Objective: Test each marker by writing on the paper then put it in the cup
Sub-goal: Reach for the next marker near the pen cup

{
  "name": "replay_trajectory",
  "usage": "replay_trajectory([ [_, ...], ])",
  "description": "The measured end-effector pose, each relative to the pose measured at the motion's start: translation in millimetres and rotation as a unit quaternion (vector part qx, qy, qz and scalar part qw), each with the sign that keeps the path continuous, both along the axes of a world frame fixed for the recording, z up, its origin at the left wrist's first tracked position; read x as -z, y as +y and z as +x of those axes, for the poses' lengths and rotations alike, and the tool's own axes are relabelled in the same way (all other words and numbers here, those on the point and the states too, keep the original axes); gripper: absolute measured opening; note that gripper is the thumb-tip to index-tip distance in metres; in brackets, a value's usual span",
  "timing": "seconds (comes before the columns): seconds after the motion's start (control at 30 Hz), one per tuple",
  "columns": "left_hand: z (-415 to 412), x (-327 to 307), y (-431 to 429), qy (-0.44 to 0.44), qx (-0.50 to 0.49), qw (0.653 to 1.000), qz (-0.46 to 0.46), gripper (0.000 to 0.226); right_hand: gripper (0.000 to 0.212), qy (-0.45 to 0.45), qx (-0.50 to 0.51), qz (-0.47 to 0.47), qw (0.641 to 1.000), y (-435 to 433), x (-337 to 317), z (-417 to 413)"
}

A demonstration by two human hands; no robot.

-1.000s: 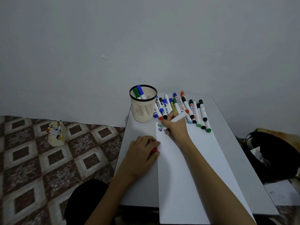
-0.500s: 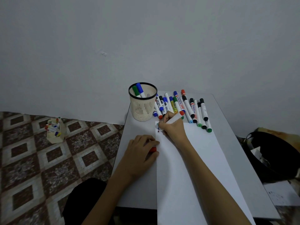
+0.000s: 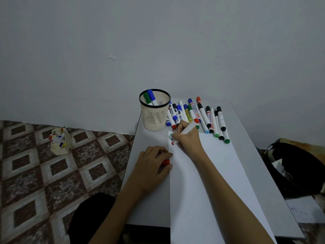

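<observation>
My right hand point(image 3: 189, 138) grips a white marker point(image 3: 189, 128), its tip down on the top left corner of the long white paper point(image 3: 211, 182). Small green, blue and red marks point(image 3: 172, 139) sit at that corner. My left hand point(image 3: 153, 166) rests on the table at the paper's left edge and holds a red cap point(image 3: 165, 162) under its fingers. The cream mesh cup point(image 3: 154, 113) stands at the table's back left with a green and a blue marker point(image 3: 149, 98) inside. Several markers point(image 3: 202, 117) lie in a row behind the paper.
The grey table point(image 3: 255, 155) stands against a white wall. On the patterned tile floor at left is a small cream holder point(image 3: 60, 141) with several markers. A black bag point(image 3: 299, 169) lies on the floor at right, with a marked sheet point(image 3: 302, 210) in front of it.
My right hand has slid a little down the paper's corner with the marker, and red marks now show below the green and blue ones. My left hand has stayed in place.
</observation>
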State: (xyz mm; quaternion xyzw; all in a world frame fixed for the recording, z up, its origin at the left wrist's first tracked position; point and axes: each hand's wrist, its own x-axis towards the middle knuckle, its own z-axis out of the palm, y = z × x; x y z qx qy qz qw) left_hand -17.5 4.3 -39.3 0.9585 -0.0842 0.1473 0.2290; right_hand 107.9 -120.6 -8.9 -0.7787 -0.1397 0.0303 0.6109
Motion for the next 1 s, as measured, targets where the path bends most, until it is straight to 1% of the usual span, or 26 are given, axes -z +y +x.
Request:
replay_trajectory([
  [0.07, -0.1, 0.3, 0.7, -0.001, 0.000, 1.000, 0.001, 0.048, 0.030, -0.002, 0.015, 0.014, 1.000, -0.7, -1.1, -0.4],
  [0.23, -1.1, 0.4, 0.2, 0.001, -0.002, 1.000, -0.003, 0.050, 0.034, -0.005, 0.016, 0.005, 1.000, 0.4, -3.9, -3.6],
  [0.33, -1.0, 0.4, 0.5, 0.002, -0.003, 1.000, -0.003, 0.051, 0.033, -0.008, 0.014, 0.007, 1.000, 0.5, -4.1, -4.6],
  [0.47, -0.4, 0.9, 0.2, 0.003, -0.004, 1.000, -0.004, 0.050, 0.032, 0.011, 0.015, -0.013, 1.000, -0.1, -4.4, -3.4],
  [0.6, 0.5, 2.1, 0.7, 0.004, -0.006, 1.000, -0.005, 0.049, 0.032, 0.000, 0.040, 0.022, 0.999, 0.0, -3.5, -3.5],
  [0.7, 0.9, 3.5, 0.6, 0.003, -0.006, 1.000, -0.004, 0.049, 0.032, -0.007, 0.037, -0.001, 0.999, 0.1, -3.3, -4.0],
  [0.87, 0.5, 2.3, 0.6, 0.001, -0.004, 1.000, -0.004, 0.048, 0.034, 0.006, 0.025, 0.000, 1.000, -1.1, -3.7, -3.8],
  [1.0, 0.0, 0.8, 0.8, 0.005, -0.004, 1.000, -0.006, 0.051, 0.033, -0.001, 0.054, 0.041, 0.998, -3.5, -0.6, -1.5],
])
